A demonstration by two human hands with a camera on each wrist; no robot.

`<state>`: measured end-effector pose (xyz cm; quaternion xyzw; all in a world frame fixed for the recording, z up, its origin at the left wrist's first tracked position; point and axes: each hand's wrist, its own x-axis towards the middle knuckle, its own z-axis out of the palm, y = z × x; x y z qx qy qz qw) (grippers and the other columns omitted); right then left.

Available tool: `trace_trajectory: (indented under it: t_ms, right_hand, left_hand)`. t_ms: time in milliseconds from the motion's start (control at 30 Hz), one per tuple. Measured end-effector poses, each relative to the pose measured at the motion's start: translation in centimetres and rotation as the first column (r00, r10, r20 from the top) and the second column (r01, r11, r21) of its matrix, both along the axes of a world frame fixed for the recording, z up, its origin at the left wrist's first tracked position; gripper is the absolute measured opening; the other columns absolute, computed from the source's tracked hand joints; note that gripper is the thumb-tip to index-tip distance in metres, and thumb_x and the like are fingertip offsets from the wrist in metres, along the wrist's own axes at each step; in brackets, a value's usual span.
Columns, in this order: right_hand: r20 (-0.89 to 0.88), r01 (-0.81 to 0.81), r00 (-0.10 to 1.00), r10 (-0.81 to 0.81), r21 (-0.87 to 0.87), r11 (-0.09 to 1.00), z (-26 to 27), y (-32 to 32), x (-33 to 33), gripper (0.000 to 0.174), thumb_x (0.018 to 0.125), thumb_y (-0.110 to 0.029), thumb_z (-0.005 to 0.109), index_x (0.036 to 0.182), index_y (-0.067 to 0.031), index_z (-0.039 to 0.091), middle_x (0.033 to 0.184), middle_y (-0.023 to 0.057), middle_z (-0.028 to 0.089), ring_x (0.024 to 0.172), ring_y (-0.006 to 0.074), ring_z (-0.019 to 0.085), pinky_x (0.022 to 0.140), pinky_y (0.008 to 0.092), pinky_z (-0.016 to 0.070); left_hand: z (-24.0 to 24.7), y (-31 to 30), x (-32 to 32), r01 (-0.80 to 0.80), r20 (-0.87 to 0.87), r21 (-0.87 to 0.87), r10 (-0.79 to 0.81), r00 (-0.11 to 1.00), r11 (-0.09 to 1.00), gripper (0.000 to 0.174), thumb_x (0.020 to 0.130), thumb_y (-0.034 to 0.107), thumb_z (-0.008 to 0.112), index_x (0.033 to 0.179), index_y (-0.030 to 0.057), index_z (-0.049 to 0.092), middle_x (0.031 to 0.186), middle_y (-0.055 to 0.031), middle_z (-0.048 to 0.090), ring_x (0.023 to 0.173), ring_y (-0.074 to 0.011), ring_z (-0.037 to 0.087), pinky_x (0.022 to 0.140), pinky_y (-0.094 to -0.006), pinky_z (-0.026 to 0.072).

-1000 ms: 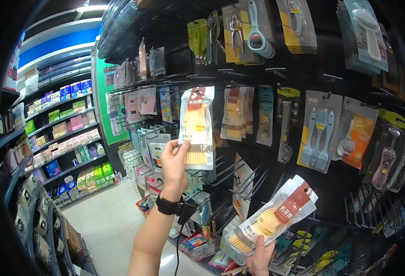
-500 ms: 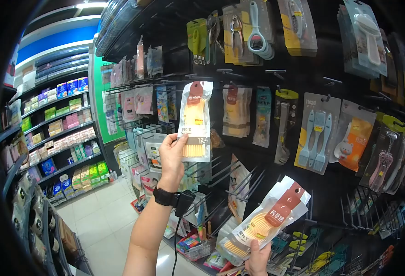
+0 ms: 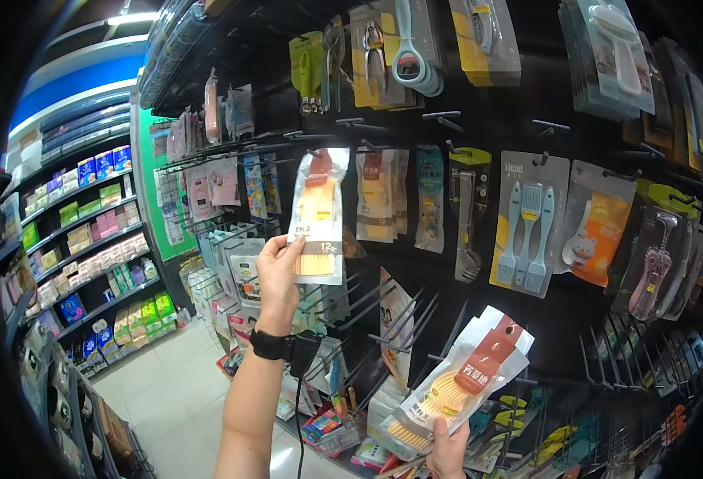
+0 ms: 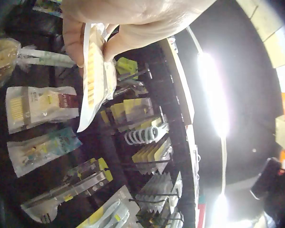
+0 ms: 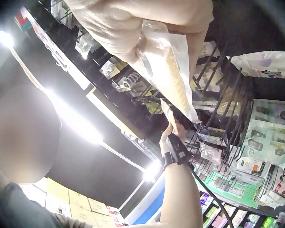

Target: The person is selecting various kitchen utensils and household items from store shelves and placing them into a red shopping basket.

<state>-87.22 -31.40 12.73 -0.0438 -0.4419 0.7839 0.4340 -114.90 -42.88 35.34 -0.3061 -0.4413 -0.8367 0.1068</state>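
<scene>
Two packets (image 3: 317,219) (image 3: 455,383), one per hand; left (image 3: 279,275) and right (image 3: 448,451) grips both clamped on packet edges.

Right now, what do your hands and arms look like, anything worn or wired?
Left hand: no glove. Black band round the wrist, boxy black device on it, thin black cable running down. Left forearm: no sleeve in view.

Right hand: no glove; its wrist is out of view.
</scene>
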Motion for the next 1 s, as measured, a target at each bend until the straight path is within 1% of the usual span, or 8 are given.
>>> trace_trajectory:
  t_ms: [100, 167, 200, 467, 667, 833, 900, 1000]
  right_hand:
    - [0.014, -0.019, 1.000, 0.019, 0.009, 1.000, 1.5, -0.3, 0.6, 0.045, 0.084, -0.001, 0.061, 0.123, 0.0047, 0.040, 0.114, 0.0120, 0.055, 0.102, 0.0173, 0.054, 0.091, 0.0310, 0.0420]
    - [0.271, -0.037, 0.962, 0.016, 0.071, 0.997, 5.2, -1.2, 2.3, 0.057, 0.089, -0.011, 0.057, 0.138, -0.0009, 0.028, 0.082, -0.0031, 0.047, 0.062, 0.0035, 0.041, 0.052, 0.0174, 0.0345]
    - [0.267, -0.034, 0.964, 0.013, 0.074, 0.997, 5.1, -1.1, 2.3, 0.057, 0.089, -0.011, 0.057, 0.138, -0.0009, 0.028, 0.082, -0.0031, 0.047, 0.062, 0.0035, 0.041, 0.052, 0.0174, 0.0345]
    - [0.295, 0.128, 0.942, -0.158, 0.120, 0.985, 5.6, -1.1, 3.4, 0.072, 0.084, -0.003, 0.058, 0.142, 0.0044, 0.016, 0.138, 0.0135, 0.036, 0.103, 0.0148, 0.044, 0.093, 0.0258, 0.0366]
    - [-0.019, 0.145, 0.989, -0.145, -0.003, 0.989, 2.3, 0.2, 1.7, 0.047, 0.081, 0.000, 0.064, 0.122, 0.0042, 0.040, 0.113, 0.0118, 0.055, 0.101, 0.0175, 0.055, 0.089, 0.0310, 0.0432]
    - [-0.092, 0.077, 0.992, -0.090, -0.143, 0.987, 3.4, -0.8, 0.8, 0.056, 0.080, 0.003, 0.064, 0.128, -0.0007, 0.036, 0.121, 0.0105, 0.051, 0.107, 0.0183, 0.054, 0.094, 0.0329, 0.0425]
    - [-0.093, 0.090, 0.990, -0.104, -0.144, 0.985, 3.4, -1.5, 0.2, 0.056, 0.080, 0.004, 0.063, 0.128, -0.0008, 0.036, 0.121, 0.0104, 0.052, 0.107, 0.0182, 0.054, 0.094, 0.0329, 0.0424]
    - [-0.117, 0.044, 0.991, -0.059, -0.122, 0.992, 3.9, -2.2, -0.3, 0.055, 0.081, 0.005, 0.063, 0.129, -0.0007, 0.035, 0.121, 0.0104, 0.051, 0.107, 0.0185, 0.053, 0.094, 0.0332, 0.0418]
  left_hand:
    - [-0.6, 2.2, -2.5, -0.019, 0.025, -0.035, 0.019, 0.999, 0.999, 0.018, 0.083, 0.007, 0.065, 0.096, -0.0031, 0.057, 0.085, -0.0080, 0.064, 0.073, -0.0114, 0.061, 0.065, -0.0237, 0.0489]
    - [-0.5, 3.9, -4.1, -0.016, 0.055, -0.072, 0.020, 0.998, 0.997, 0.019, 0.082, 0.009, 0.067, 0.093, -0.0029, 0.058, 0.083, -0.0062, 0.063, 0.071, -0.0115, 0.060, 0.064, -0.0244, 0.0480]
    - [-0.5, 4.9, -5.1, -0.021, 0.058, -0.085, 0.026, 0.998, 0.996, 0.020, 0.081, 0.009, 0.067, 0.094, -0.0031, 0.058, 0.083, -0.0068, 0.063, 0.071, -0.0122, 0.060, 0.064, -0.0248, 0.0482]
    - [0.1, 10.0, -7.4, 0.159, 0.189, -0.128, -0.133, 0.973, 0.979, 0.025, 0.079, 0.011, 0.071, 0.095, -0.0047, 0.058, 0.085, -0.0078, 0.063, 0.076, -0.0152, 0.060, 0.069, -0.0287, 0.0478]
    - [-0.8, 7.1, -1.2, -0.126, -0.005, -0.317, 0.131, 0.991, 0.940, 0.040, 0.084, 0.020, 0.066, 0.112, 0.0024, 0.043, 0.098, -0.0077, 0.053, 0.088, -0.0148, 0.051, 0.074, -0.0274, 0.0432]
    - [-5.9, 2.0, 10.1, 0.175, -0.189, -0.607, -0.354, 0.916, 0.775, 0.015, 0.092, 0.013, 0.050, 0.101, 0.0011, 0.051, 0.080, -0.0061, 0.060, 0.077, -0.0128, 0.059, 0.071, -0.0254, 0.0466]
    - [-9.4, 0.3, 14.1, 0.028, -0.213, -0.842, -0.380, 0.900, 0.539, 0.024, 0.084, 0.016, 0.065, 0.099, 0.0001, 0.055, 0.084, -0.0082, 0.064, 0.077, -0.0122, 0.062, 0.069, -0.0276, 0.0500]
    - [-12.7, -1.0, 18.3, -0.012, -0.204, -0.867, -0.332, 0.921, 0.498, 0.033, 0.079, 0.024, 0.072, 0.098, 0.0001, 0.057, 0.079, -0.0084, 0.066, 0.071, -0.0114, 0.062, 0.064, -0.0273, 0.0496]
